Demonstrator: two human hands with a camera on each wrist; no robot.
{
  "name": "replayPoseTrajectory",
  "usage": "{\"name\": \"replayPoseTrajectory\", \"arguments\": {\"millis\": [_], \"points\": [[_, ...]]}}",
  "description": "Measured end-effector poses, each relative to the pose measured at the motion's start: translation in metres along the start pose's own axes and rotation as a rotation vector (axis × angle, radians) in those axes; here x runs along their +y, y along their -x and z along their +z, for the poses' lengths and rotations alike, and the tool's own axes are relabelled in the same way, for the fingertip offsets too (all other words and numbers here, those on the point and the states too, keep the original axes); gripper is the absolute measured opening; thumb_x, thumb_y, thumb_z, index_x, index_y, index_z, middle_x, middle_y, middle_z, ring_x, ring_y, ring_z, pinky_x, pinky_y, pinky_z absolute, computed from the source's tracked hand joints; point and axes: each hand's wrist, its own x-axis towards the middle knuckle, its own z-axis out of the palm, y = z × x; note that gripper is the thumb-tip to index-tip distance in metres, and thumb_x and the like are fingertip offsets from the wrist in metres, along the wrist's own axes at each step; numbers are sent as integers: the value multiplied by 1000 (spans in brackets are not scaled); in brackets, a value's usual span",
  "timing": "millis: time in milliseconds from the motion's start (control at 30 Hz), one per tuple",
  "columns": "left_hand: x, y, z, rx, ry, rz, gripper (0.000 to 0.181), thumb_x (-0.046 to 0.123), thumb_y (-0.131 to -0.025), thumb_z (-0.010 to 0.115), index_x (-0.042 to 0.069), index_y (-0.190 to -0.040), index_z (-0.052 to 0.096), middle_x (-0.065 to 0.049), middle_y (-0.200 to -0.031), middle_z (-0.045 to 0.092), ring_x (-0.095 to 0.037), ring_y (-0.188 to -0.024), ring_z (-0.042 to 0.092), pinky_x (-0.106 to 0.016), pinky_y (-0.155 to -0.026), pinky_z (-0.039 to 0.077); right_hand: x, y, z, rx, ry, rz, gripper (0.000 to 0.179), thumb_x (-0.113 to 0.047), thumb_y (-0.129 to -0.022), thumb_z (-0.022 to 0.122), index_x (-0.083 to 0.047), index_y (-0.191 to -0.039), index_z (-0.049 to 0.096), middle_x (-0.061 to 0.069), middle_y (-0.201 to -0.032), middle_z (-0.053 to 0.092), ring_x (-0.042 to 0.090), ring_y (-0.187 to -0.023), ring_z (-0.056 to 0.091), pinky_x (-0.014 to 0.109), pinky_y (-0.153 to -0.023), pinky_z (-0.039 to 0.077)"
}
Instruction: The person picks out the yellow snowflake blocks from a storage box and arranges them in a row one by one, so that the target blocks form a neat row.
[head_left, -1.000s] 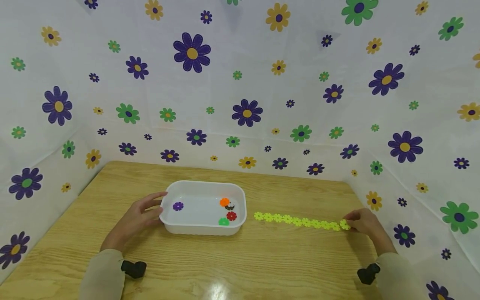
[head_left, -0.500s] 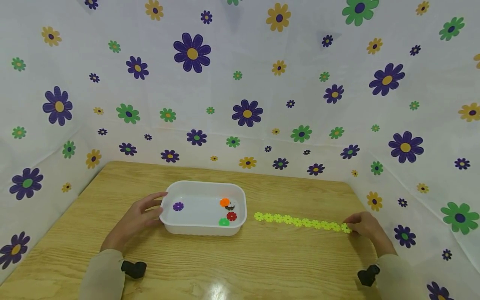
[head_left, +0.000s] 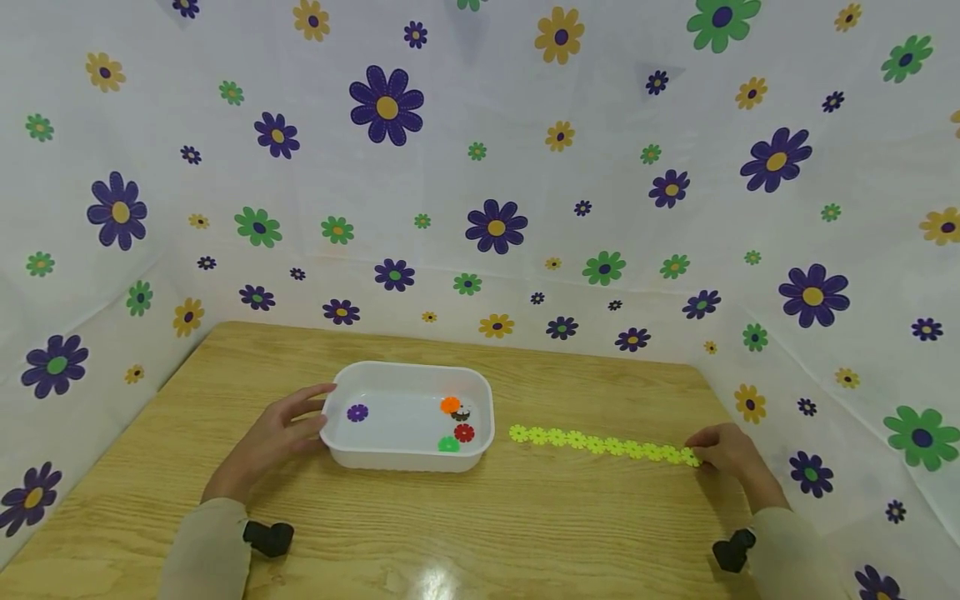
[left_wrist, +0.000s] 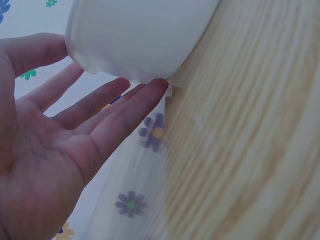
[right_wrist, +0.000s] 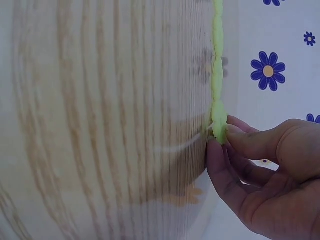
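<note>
My right hand (head_left: pixel 723 454) pinches a yellow flower-shaped plastic disc (head_left: pixel 690 457) between thumb and fingertips. This disc is at the right end of a straight row of yellow discs (head_left: pixel 595 445) lying on the table. In the right wrist view the row (right_wrist: pixel 218 65) shows edge-on, low against the tabletop. My left hand (head_left: pixel 281 425) rests its fairly straight fingers against the left end of a white plastic tub (head_left: pixel 408 461). The left wrist view shows those fingertips (left_wrist: pixel 159 86) right at the tub's wall.
Inside the tub lie a purple disc (head_left: pixel 357 413), an orange disc (head_left: pixel 450 405), a brown one (head_left: pixel 461 414), a red one (head_left: pixel 464 433) and a green one (head_left: pixel 448 444). A flower-print cloth (head_left: pixel 525 167) walls the wooden table (head_left: pixel 480 517) at the back and sides.
My right hand has brought the pinched disc slightly downward and then in against the row's right end. The left hand and tub have stayed in place.
</note>
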Motion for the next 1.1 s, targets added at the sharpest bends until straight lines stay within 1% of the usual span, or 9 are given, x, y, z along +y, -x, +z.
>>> {"name": "replayPoseTrajectory", "arguments": {"millis": [300,433,733,900,1100], "points": [[1,1,0,4,-4,2,60,29,-106,59,15,-160,37,-27,-163,35,-53,-141,48,-38,-98,61,-1,2,-2,-14,-22,7,19,7,-95,59,16,-110,67,29,-102,69,19,-81,64,34,-74,63],[1,1,0,4,-5,0,60,30,-106,59,16,-160,37,-27,-164,34,-53,-141,47,-39,-98,61,-1,3,-2,-22,-27,21,20,7,-96,59,15,-111,67,29,-103,69,19,-82,64,32,-73,63],[2,1,0,5,-3,-10,60,29,-106,59,16,-160,36,-26,-165,33,-53,-143,46,-39,-99,61,0,1,-2,-27,-47,23,20,7,-94,59,16,-111,66,30,-104,68,19,-81,64,31,-72,63],[3,2,1,-3,10,-4,60,28,-106,59,15,-160,36,-26,-165,33,-53,-143,45,-38,-99,61,3,-1,-2,-25,-41,27,20,6,-94,60,15,-111,67,29,-104,69,19,-82,64,31,-73,63],[3,2,0,-11,18,8,60,27,-106,58,14,-160,35,-26,-165,32,-53,-143,45,-38,-99,61,2,0,-3,-22,-45,10,21,6,-94,60,16,-111,67,29,-103,69,20,-82,65,30,-72,63]]}}
